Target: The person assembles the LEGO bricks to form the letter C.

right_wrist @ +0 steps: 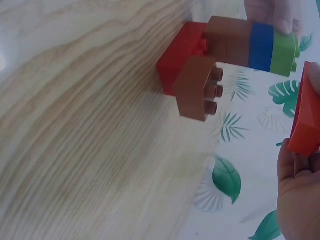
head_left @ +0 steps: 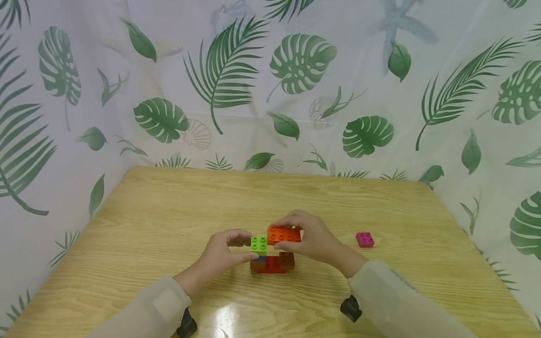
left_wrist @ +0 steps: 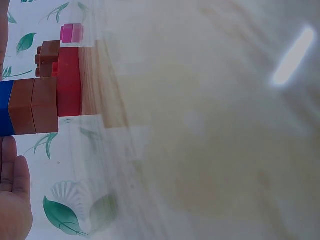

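My left hand (head_left: 220,249) pinches the light green toy brick (head_left: 259,245) between thumb and fingers. That brick tops a tower: a blue brick (right_wrist: 261,46) lies under it, then two brown bricks (right_wrist: 227,41). The tower stands on the left end of a long red brick (head_left: 272,265), which lies on the table. A single brown brick (head_left: 287,260) sits on the red brick's right end, studs up. My right hand (head_left: 318,238) grips an orange brick (head_left: 283,234) by its right end. It hovers above the single brown brick, beside the green one.
A magenta brick (head_left: 365,239) lies on the wood-grain table (head_left: 190,202), to the right of my right hand. Behind the table hangs a white cloth (head_left: 304,150) printed with green leaves. It also runs along both sides.
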`<state>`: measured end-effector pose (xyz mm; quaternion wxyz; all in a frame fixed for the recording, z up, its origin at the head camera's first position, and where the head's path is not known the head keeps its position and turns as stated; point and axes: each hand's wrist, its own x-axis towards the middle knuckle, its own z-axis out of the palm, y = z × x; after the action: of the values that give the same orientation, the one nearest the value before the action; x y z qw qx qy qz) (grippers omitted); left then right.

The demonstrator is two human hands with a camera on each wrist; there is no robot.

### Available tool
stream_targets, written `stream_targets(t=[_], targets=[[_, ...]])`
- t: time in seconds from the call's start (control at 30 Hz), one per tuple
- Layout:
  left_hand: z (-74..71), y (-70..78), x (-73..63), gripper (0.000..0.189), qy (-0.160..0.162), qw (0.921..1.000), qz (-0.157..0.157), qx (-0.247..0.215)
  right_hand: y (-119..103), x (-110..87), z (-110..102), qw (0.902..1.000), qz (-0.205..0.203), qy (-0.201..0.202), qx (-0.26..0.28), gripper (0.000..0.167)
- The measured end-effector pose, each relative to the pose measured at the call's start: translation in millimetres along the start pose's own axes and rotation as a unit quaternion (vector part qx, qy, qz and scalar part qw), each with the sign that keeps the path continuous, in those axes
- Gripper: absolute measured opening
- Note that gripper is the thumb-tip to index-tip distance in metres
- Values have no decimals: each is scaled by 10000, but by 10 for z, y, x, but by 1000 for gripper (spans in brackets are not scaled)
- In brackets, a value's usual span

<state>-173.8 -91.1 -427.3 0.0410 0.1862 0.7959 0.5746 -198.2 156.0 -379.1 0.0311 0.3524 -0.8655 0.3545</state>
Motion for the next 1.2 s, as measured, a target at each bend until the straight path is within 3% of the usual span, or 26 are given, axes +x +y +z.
stream_targets(t=[0.33,0.77,1.2], targets=[[-4,-2,4,31,13,9999,91,121,-142,76,65,9988,211,-393,214,40],[-4,12,0,31,3,9999,124,2,-227,124,35,9980,203,-571,-157,37],[-5,-4,6,30,26,9994,291,159,-313,154,12,9950,504,-735,-447,37]])
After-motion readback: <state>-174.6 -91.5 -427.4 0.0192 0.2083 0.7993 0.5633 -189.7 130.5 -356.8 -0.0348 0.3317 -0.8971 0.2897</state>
